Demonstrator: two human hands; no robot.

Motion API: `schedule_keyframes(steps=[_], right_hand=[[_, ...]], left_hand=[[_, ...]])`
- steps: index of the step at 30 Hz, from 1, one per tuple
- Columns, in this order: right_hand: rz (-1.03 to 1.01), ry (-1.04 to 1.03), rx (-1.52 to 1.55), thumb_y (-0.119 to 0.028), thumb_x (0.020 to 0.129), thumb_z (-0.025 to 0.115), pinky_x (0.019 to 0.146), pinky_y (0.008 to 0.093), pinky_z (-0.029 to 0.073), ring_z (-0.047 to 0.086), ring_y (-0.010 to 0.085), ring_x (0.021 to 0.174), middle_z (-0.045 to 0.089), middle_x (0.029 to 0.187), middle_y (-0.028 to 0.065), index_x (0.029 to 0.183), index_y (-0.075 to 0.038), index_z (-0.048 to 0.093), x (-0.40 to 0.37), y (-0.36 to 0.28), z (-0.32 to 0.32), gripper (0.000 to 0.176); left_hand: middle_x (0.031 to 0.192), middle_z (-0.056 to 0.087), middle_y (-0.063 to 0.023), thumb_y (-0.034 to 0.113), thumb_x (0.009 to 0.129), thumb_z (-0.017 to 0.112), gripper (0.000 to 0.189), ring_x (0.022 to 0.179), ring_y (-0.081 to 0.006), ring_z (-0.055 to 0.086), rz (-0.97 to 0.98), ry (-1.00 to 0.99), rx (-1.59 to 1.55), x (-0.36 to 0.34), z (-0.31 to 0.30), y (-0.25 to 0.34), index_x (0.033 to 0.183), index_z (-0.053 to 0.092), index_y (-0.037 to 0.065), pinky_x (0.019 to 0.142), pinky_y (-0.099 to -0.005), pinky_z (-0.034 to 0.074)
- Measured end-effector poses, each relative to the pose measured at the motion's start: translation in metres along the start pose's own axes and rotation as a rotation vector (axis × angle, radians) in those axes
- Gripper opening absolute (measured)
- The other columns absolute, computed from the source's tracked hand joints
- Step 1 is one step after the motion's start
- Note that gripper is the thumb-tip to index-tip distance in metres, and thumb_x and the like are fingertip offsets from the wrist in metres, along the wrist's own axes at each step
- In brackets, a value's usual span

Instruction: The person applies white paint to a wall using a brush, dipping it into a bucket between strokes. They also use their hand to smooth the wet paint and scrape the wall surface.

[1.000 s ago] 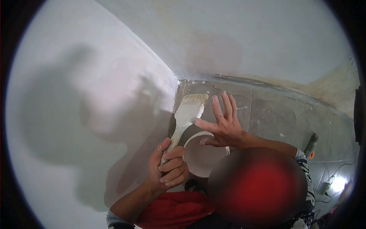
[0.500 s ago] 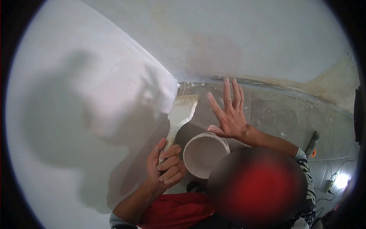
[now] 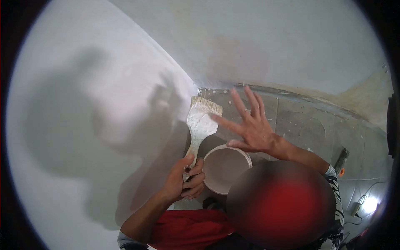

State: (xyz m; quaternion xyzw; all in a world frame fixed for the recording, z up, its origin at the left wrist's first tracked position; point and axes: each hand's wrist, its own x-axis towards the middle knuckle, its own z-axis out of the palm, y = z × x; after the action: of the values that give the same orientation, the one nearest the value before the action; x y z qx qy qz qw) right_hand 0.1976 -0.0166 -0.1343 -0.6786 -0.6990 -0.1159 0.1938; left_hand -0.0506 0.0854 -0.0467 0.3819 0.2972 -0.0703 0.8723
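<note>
My left hand (image 3: pixel 186 180) is wrapped round the handle of a wide flat paintbrush (image 3: pixel 202 125), its bristles pointing up and away from me. White paint coats the brush head. My right hand (image 3: pixel 255 130) is spread open to the right of the brush, back of the hand up, its index finger overlapping the brush head's edge in this view. Pale marks show on my right fingers. Just below that hand stands an open round bucket (image 3: pixel 223 166) with a whitish, smeared rim; its near right side is hidden behind a blurred round red-and-dark shape (image 3: pixel 287 200).
A white wall (image 3: pixel 54 200) rises on the left and meets another wall (image 3: pixel 291 37) at a corner ahead. The tiled floor (image 3: pixel 300 125) has white spots. At right lie a dark tool with an orange end (image 3: pixel 342 162), a bright lamp (image 3: pixel 370 204) and cables.
The brush has tilted and shifted slightly right, showing more of its painted face. My right hand has swung left, bringing its index finger over the brush head in view.
</note>
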Motion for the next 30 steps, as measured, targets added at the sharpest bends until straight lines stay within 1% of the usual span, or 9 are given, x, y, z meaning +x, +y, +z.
schedule_keyframes(steps=[4, 6, 10, 12, 13, 15, 18, 24, 30], right_hand=[[0.080, -0.035, -0.033, -0.077, 0.089, 0.035, 0.110, 0.0716, 0.015, 0.004, 0.0588, 0.143, 0.004, 0.160, 0.0314, 0.151, -0.038, 0.040, -0.001, 0.005, -0.007, 0.073], [0.060, -0.009, 0.057, -0.083, 0.087, 0.027, 0.110, 0.0738, 0.014, 0.009, 0.0581, 0.143, 0.006, 0.161, 0.0270, 0.154, -0.043, 0.029, -0.004, -0.001, -0.005, 0.077], [-0.063, -0.035, 0.072, -0.083, 0.087, 0.024, 0.109, 0.0745, 0.014, 0.010, 0.0579, 0.143, 0.007, 0.161, 0.0272, 0.155, -0.040, 0.029, -0.005, -0.013, -0.005, 0.081], [-0.076, -0.080, 0.066, -0.078, 0.086, 0.045, 0.109, 0.0739, 0.014, 0.006, 0.0597, 0.143, 0.005, 0.160, 0.0308, 0.153, -0.036, 0.035, -0.006, -0.014, -0.002, 0.079], [-0.078, -0.079, 0.066, -0.078, 0.086, 0.045, 0.109, 0.0739, 0.014, 0.006, 0.0597, 0.143, 0.005, 0.160, 0.0308, 0.153, -0.036, 0.035, -0.005, -0.012, -0.002, 0.079], [0.072, -0.053, -0.019, -0.072, 0.076, 0.066, 0.110, 0.0736, 0.014, 0.005, 0.0601, 0.143, 0.004, 0.161, 0.0289, 0.152, -0.038, 0.035, -0.004, -0.003, -0.002, 0.089], [0.140, -0.032, 0.037, -0.066, 0.064, 0.080, 0.110, 0.0734, 0.014, 0.005, 0.0597, 0.143, 0.005, 0.161, 0.0274, 0.153, -0.040, 0.034, -0.004, -0.002, -0.003, 0.104], [-0.076, -0.018, 0.126, -0.074, 0.068, 0.071, 0.111, 0.0721, 0.016, 0.011, 0.0550, 0.145, 0.011, 0.162, 0.0232, 0.154, -0.040, 0.029, -0.008, -0.026, -0.007, 0.102], [0.122, -0.035, -0.077, -0.077, 0.061, 0.074, 0.111, 0.0730, 0.013, 0.006, 0.0583, 0.144, 0.009, 0.161, 0.0268, 0.153, -0.042, 0.031, -0.002, -0.006, 0.003, 0.108]], left_hand=[[0.046, 0.028, 0.0066, 0.057, 0.102, 0.033, 0.050, 0.031, -0.0085, 0.023, -0.027, 0.067, 0.075, 0.000, 0.003, 0.002, 0.071, 0.035, 0.019, 0.033, -0.0273, 0.026], [0.047, 0.027, 0.0062, 0.057, 0.102, 0.034, 0.050, 0.032, -0.0089, 0.023, -0.018, 0.085, 0.096, 0.001, 0.004, 0.002, 0.071, 0.034, 0.018, 0.034, -0.0274, 0.026], [0.047, 0.027, 0.0051, 0.056, 0.102, 0.035, 0.049, 0.033, -0.0096, 0.023, -0.014, 0.119, 0.163, 0.002, 0.011, 0.005, 0.072, 0.035, 0.017, 0.034, -0.0276, 0.027], [0.047, 0.027, 0.0050, 0.056, 0.102, 0.035, 0.049, 0.033, -0.0096, 0.023, -0.011, 0.132, 0.187, -0.001, 0.014, 0.001, 0.072, 0.035, 0.017, 0.034, -0.0277, 0.027], [0.047, 0.027, 0.0048, 0.056, 0.102, 0.035, 0.049, 0.033, -0.0096, 0.023, -0.017, 0.147, 0.209, -0.001, 0.015, 0.000, 0.072, 0.035, 0.017, 0.035, -0.0278, 0.027], [0.048, 0.027, 0.0047, 0.056, 0.102, 0.035, 0.049, 0.034, -0.0097, 0.023, -0.016, 0.141, 0.193, -0.002, 0.013, -0.001, 0.072, 0.035, 0.017, 0.035, -0.0280, 0.027], [0.048, 0.027, 0.0044, 0.055, 0.102, 0.035, 0.049, 0.034, -0.0099, 0.024, -0.015, 0.133, 0.190, -0.002, 0.011, 0.000, 0.073, 0.035, 0.016, 0.035, -0.0282, 0.026], [0.048, 0.027, 0.0041, 0.054, 0.103, 0.035, 0.048, 0.034, -0.0102, 0.024, -0.022, 0.173, 0.273, 0.002, 0.015, -0.005, 0.073, 0.036, 0.016, 0.035, -0.0287, 0.026], [0.048, 0.026, 0.0039, 0.053, 0.103, 0.033, 0.048, 0.034, -0.0104, 0.023, -0.067, 0.185, 0.218, -0.001, 0.016, -0.004, 0.073, 0.036, 0.016, 0.036, -0.0290, 0.027]])
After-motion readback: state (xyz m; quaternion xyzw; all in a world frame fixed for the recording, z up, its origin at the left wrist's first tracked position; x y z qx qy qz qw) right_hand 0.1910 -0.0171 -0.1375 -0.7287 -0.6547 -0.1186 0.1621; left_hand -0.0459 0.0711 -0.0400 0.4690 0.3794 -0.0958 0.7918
